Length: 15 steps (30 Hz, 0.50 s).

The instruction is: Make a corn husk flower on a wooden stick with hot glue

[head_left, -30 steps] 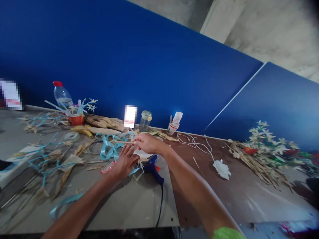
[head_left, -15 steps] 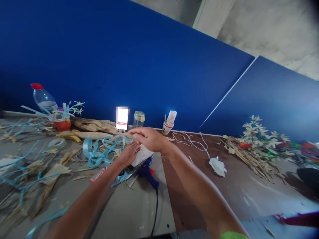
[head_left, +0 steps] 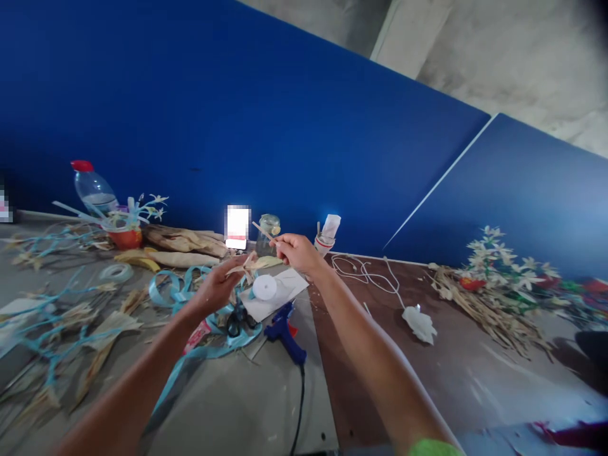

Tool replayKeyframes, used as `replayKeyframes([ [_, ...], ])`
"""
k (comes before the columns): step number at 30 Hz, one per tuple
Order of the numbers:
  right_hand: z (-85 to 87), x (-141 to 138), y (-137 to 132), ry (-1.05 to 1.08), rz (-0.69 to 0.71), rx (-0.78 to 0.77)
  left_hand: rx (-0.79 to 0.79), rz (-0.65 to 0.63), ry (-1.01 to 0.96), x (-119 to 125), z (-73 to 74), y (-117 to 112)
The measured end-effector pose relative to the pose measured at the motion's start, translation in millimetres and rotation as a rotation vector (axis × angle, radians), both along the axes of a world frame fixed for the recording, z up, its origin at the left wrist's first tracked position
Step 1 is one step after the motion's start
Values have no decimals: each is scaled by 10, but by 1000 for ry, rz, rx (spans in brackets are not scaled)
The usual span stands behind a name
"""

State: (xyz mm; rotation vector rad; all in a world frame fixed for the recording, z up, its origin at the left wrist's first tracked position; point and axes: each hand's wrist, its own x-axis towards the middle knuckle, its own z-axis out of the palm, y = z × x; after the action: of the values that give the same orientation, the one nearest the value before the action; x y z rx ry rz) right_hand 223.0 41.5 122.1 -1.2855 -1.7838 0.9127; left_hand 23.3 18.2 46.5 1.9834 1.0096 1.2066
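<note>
My left hand point(head_left: 219, 285) is closed on a pale dried-husk flower point(head_left: 247, 266), its petals spreading past the fingertips. Beside it, my right hand point(head_left: 298, 252) pinches a thin tan stick point(head_left: 263, 231) that points up and to the left. Beneath the hands lies a white sheet point(head_left: 287, 292) with a round white spool point(head_left: 265, 287) on it. A blue glue gun point(head_left: 287, 335) rests just in front of the sheet. Dark-handled scissors point(head_left: 234, 323) lie among light-blue ribbon point(head_left: 209, 352) below my left hand.
A lit phone point(head_left: 237, 227), a clear jar point(head_left: 268, 229) and a paper cup point(head_left: 324, 244) stand along the blue partition point(head_left: 285, 126). At left are a plastic bottle point(head_left: 95, 190), a red bowl point(head_left: 125, 238) and blue-wrapped stems point(head_left: 52, 354). White flowers point(head_left: 494, 263) and a husk bundle point(head_left: 479, 310) lie right.
My hands, close together over the white sheet before, have moved apart. The husk flower now shows in my left hand and the stick in my right. The spool and scissors are uncovered.
</note>
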Motion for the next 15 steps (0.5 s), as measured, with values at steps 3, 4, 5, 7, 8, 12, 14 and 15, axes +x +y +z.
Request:
replayKeyframes([
  [3,10,-169,-36,56,40,-47,-31,-128,-37,55,137,-28],
  [4,16,-219,-47,68,51,-67,-30,-148,-40,92,146,-14],
  [5,18,-261,-52,78,60,-90,-16,-145,-49,129,140,8],
  [7,7,-302,-35,98,72,-146,-18,-140,-44,190,103,56],
  [8,-3,-296,-12,108,68,-171,-26,-136,-36,209,76,80],
  [12,33,-93,116,100,-84,-125,9,-111,43,217,-100,192],
  [14,137,83,143,42,-235,49,70,-98,117,212,-238,278],
  [15,207,175,137,-6,-295,154,110,-74,158,214,-310,325],
])
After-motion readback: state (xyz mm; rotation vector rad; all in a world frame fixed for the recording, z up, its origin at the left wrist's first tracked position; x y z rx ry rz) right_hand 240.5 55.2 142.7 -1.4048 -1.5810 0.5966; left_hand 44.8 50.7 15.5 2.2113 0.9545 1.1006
